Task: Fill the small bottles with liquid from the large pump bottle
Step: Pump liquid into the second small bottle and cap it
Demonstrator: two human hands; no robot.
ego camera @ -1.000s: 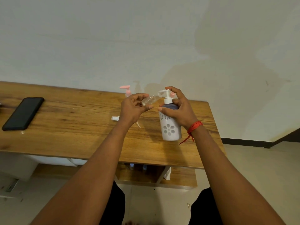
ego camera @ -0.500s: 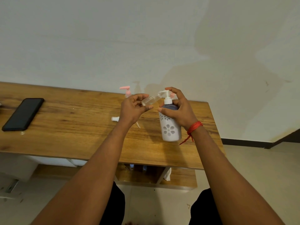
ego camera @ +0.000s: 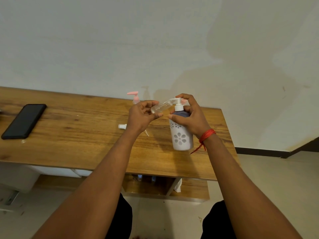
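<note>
Filling first small bottle (ego camera: 161,107), mid-step. Left hand (ego camera: 142,114) fingers pinch it, held in air over table (ego camera: 69,135) near far right corner, mouth at pump bottle (ego camera: 181,137) spout. Long axis tilted, mouth up-right, base down-left. Looks clear, fill level unreadable. Right hand (ego camera: 189,118) wraps pump bottle neck, forefinger on pump head. Pink-pump bottle (ego camera: 135,98) by far edge: state unclear. Loose white cap (ego camera: 122,126) on table, recapping left.

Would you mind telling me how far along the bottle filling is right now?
Done: one cap lies off on the table. In hand: left hand tilts a clear small bottle to the nozzle while right hand works the large pump bottle. Left: the pink-pump bottle behind; its fill level is unclear.
</note>
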